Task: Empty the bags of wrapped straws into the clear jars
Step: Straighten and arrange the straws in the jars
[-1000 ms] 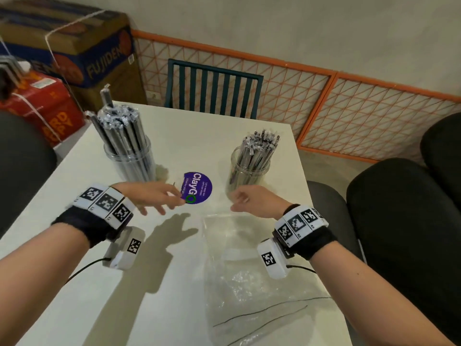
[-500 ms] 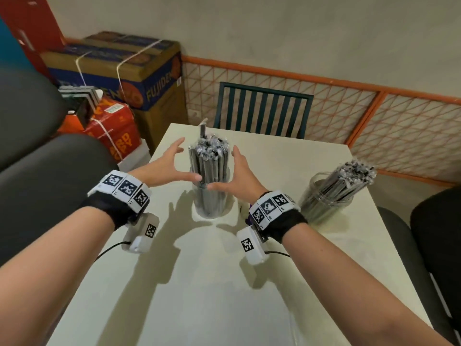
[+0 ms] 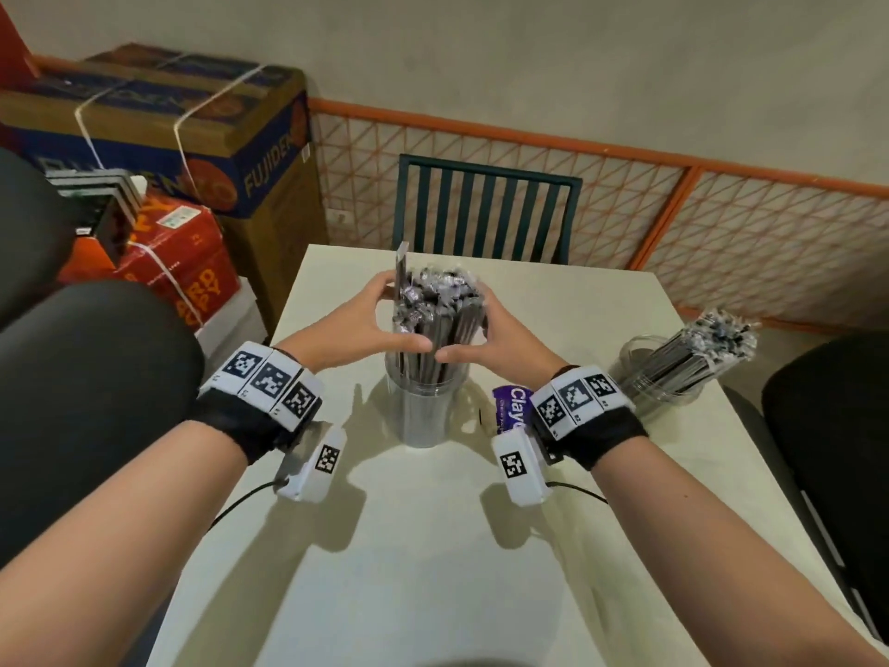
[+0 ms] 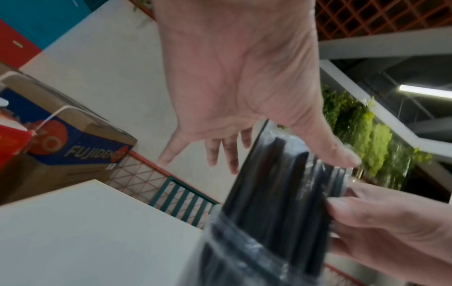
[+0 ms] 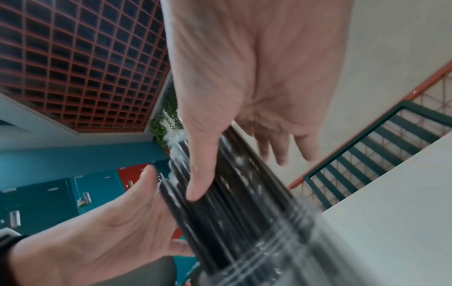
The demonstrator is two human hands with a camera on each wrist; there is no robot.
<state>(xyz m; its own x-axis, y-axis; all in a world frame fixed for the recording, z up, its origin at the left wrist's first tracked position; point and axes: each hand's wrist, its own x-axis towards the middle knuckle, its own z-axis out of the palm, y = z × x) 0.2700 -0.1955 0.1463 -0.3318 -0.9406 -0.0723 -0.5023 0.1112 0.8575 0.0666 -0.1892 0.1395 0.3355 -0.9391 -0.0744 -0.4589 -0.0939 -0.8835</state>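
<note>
A clear jar (image 3: 425, 411) stands mid-table, packed with black wrapped straws (image 3: 440, 312); one straw (image 3: 400, 267) sticks up higher. My left hand (image 3: 356, 329) and right hand (image 3: 500, 341) cup the bundle from either side above the rim, with both thumbs pressed on its near side. In the left wrist view my left hand (image 4: 239, 77) has straight fingers and its thumb on the straws (image 4: 276, 193). The right wrist view shows my right hand (image 5: 244, 77) with its thumb laid along the straws (image 5: 232, 203). A second jar (image 3: 659, 382) of leaning straws stands at the right.
A purple round sticker (image 3: 509, 409) lies on the table (image 3: 409, 570) beside my right wrist. A green slatted chair (image 3: 486, 209) stands at the far edge. Stacked boxes (image 3: 192, 151) and dark chair backs (image 3: 86, 402) flank the table.
Both hands have come in from either side and now touch the straw bundle in the middle jar. A second ago they were down by the sticker and an empty bag.
</note>
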